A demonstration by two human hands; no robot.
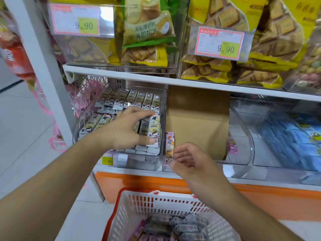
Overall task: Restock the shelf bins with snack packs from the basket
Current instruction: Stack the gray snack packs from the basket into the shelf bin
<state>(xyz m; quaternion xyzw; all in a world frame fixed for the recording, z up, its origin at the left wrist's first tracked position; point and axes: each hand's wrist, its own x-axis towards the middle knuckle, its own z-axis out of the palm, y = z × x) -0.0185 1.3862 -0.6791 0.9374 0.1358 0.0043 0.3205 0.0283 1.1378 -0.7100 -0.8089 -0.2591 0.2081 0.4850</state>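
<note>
A clear shelf bin [76, 126] on the lower shelf holds several rows of long snack packs [121, 99]. My left hand [126, 129] reaches into this bin, with its fingers and thumb round an upright yellow-and-white pack [155, 126] at the bin's right side. My right hand [189, 160] hovers in front of the neighbouring bin with loosely curled fingers and holds nothing. An orange-pink pack [169, 143] stands just left of that hand. Below, a white basket with a red rim [137, 202] contains several grey and purple packs [173, 226].
A brown cardboard sheet [198, 122] fills the middle bin. To the right is a clear bin [243, 134] with blue packs [284, 136]. The upper shelf [121, 74] carries bins of yellow and green biscuit bags with 9.90 price tags [219, 43]. An orange base panel [139, 183] runs below.
</note>
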